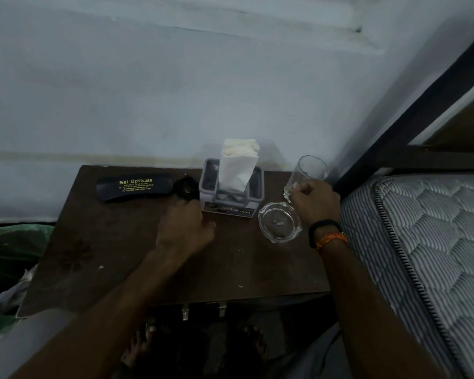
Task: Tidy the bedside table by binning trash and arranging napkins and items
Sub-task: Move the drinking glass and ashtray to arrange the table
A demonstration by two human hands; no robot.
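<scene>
- Right hand (314, 202), right of centre, grips the base of a tilted drinking glass (307, 173).
- Left hand (186, 228), at centre, reaches a small black object (186, 188); the dim light hides whether the fingers have closed on it.
- A glass ashtray (279, 221) sits just beside the right hand; the glass could knock it.
- Napkins (237, 162) stand in a grey holder (230, 192) between the hands.
- A glasses case (134, 187) lies at left on the brown table (121, 255).

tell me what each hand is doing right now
Left hand: curled at the small black round object, grip unclear.
Right hand: closed on the clear drinking glass.
</scene>
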